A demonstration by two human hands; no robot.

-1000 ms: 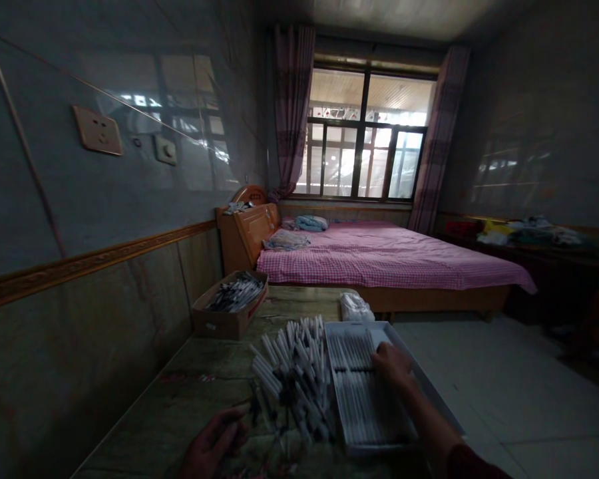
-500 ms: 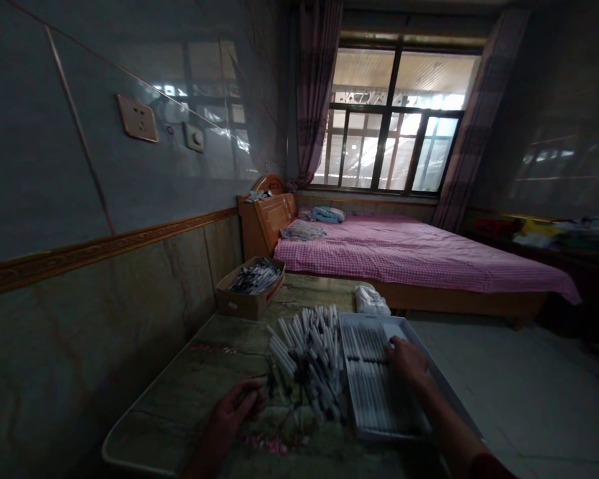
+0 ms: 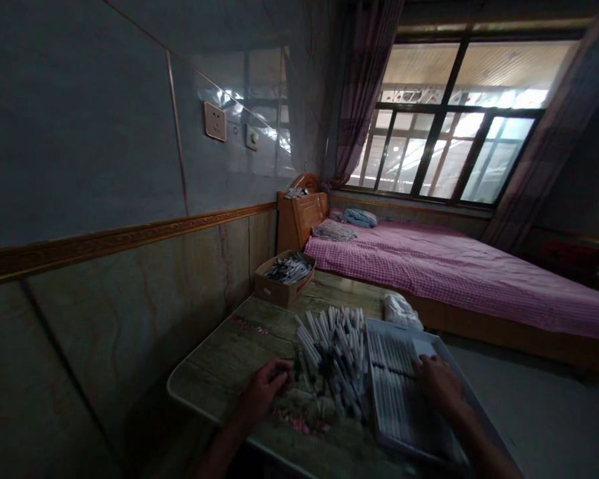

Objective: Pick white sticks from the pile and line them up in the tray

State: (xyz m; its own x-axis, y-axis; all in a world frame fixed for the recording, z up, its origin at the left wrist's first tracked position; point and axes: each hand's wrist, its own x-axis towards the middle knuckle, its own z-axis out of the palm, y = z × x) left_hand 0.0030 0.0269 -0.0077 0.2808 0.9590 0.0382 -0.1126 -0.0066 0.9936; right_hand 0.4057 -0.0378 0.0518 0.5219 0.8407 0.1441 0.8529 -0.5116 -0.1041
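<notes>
My left hand [image 3: 270, 384] is over the near side of the table, left of a loose pile of white pens [image 3: 337, 349] with dark ends. Its fingers are curled in a pinch, and what they hold, if anything, is lost in the dim light. My right hand [image 3: 438, 378] reaches into a shallow white tray [image 3: 374, 406], where pens lie side by side in two rows. The fingers of this hand are bent down together at the right end of the rows. Whatever is between them is hidden.
A cardboard box [image 3: 279, 291] full of pens stands at the table's far left, by the wall. A white plastic bundle [image 3: 400, 311] lies behind the tray. Beyond the patterned table [image 3: 219, 372] is a bed [image 3: 409, 259] with a pink checked cover.
The view has turned left, so everything appears farther right. My right hand stays at the tray's right part, and my left hand stays beside the pen pile, still curled.
</notes>
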